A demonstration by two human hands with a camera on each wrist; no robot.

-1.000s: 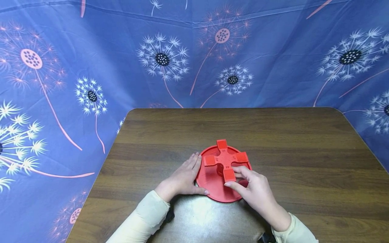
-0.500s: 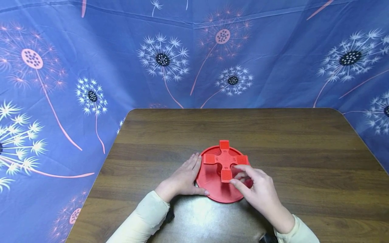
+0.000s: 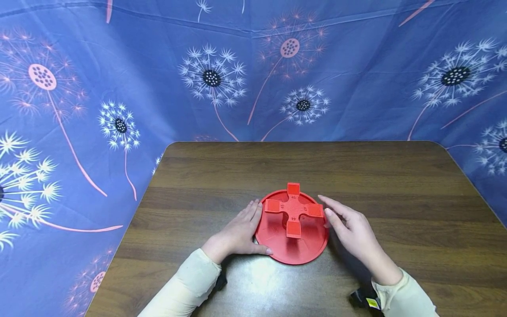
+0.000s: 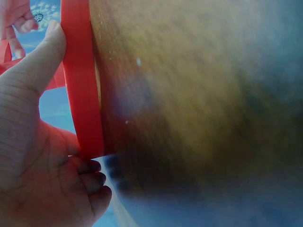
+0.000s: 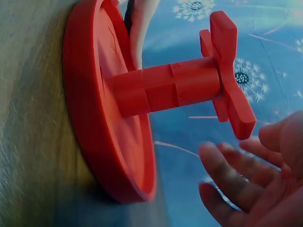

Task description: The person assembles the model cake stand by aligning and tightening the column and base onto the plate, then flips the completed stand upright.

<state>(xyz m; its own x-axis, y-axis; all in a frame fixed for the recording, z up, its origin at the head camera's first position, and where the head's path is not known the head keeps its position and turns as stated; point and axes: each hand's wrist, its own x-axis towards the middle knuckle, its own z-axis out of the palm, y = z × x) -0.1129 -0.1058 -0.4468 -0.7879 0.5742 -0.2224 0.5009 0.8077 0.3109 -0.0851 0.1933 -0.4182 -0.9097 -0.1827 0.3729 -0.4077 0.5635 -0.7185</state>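
A round red base [image 3: 293, 254] with a raised rim lies on the table. From its middle rises a red post [image 5: 165, 87] made of stacked sections with small numbers. Atop the post sits a red four-armed cross [image 3: 293, 208], numbered near each arm. My left hand [image 3: 241, 231] holds the base's left rim, fingers along the side and thumb at the front edge; in the left wrist view the thumb lies over the rim [image 4: 80, 80]. My right hand [image 3: 352, 229] is beside the cross's right arm, fingers loosely spread and holding nothing. A small gap separates them in the right wrist view.
The wooden table [image 3: 222, 167] extends around the base. Behind it and at the sides hangs a blue cloth [image 3: 245, 110] with dandelion prints. A black strap device [image 3: 360, 298] is at my right wrist.
My right hand has let go of the cross's near arm and moved right, off the base. The cross has turned slightly, its near arm swinging left. My left hand has stayed put.
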